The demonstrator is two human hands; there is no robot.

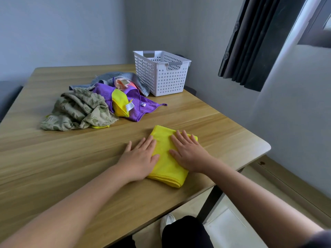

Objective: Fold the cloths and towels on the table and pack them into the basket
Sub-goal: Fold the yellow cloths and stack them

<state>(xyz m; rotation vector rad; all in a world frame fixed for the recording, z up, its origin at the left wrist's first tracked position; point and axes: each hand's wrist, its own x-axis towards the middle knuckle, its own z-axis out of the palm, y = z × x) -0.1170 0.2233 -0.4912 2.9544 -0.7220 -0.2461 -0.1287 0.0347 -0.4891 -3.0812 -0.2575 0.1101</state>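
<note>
Wooden table (pixel 53 158) fills most of the view. On its far left part lies a loose heap of unfolded cloths: a green leaf-print towel (pixel 78 111) on the left, a grey towel (pixel 114 76) at the far side, a purple cloth (pixel 139 108) spread to the right, and a small yellow cloth (pixel 120 104) on top of it. A white perforated basket (pixel 166 81) stands upright at the far right edge, just beside the heap. Near the right edge a folded yellow cloth (pixel 166 165) lies flat. Both bare forearms reach in from the near side. The left hand (pixel 141 158) presses palm down across the folded cloth's left edge, fingers straight and slightly spread; the right hand (pixel 188 151) lies flat on its right half, fingers spread, pointing away.
</note>
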